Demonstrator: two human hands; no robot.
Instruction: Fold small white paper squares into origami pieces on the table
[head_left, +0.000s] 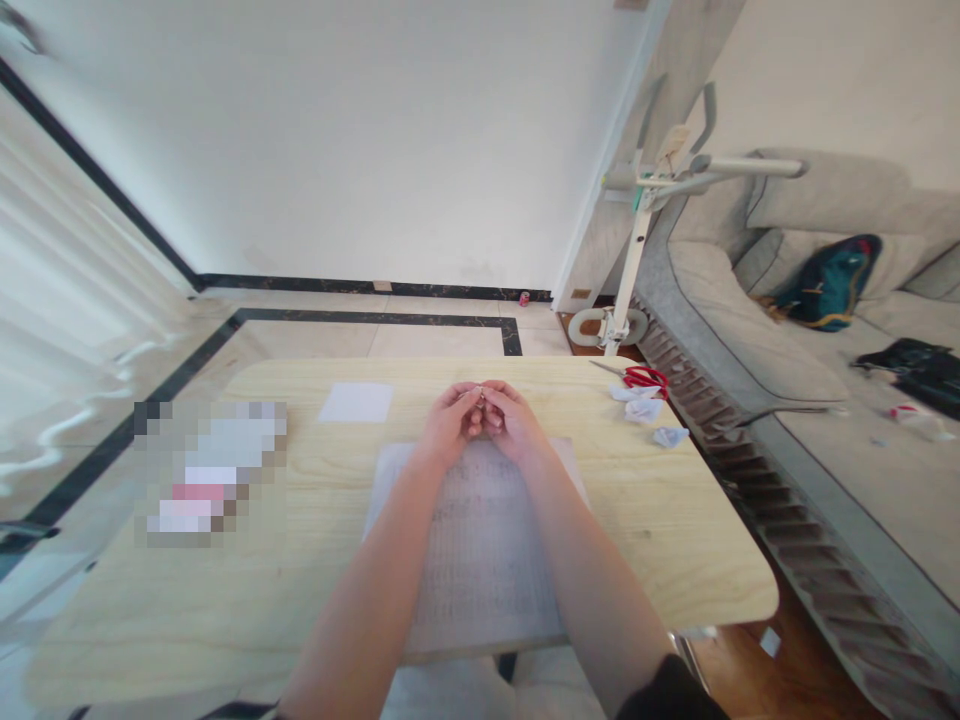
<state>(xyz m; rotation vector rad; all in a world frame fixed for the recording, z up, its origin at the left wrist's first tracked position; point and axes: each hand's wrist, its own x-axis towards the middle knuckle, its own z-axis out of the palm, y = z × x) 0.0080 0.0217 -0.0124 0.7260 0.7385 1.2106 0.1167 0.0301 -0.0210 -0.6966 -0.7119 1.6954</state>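
Observation:
My left hand and my right hand meet over the far edge of a large greyish printed sheet. Both are closed, fingertips pinched together. Something small and pale shows between the thumbs, too small to name and mostly hidden by the fingers. To the left of my hands lies a blank white sheet of paper. On the right, red-handled scissors rest beside folded white paper pieces, with another folded paper piece closer to me.
The wooden table has rounded corners. A blurred-out item lies at its left. Behind the table stands a white exercise frame. A grey sofa with a teal backpack is on the right. A red can stands by the wall.

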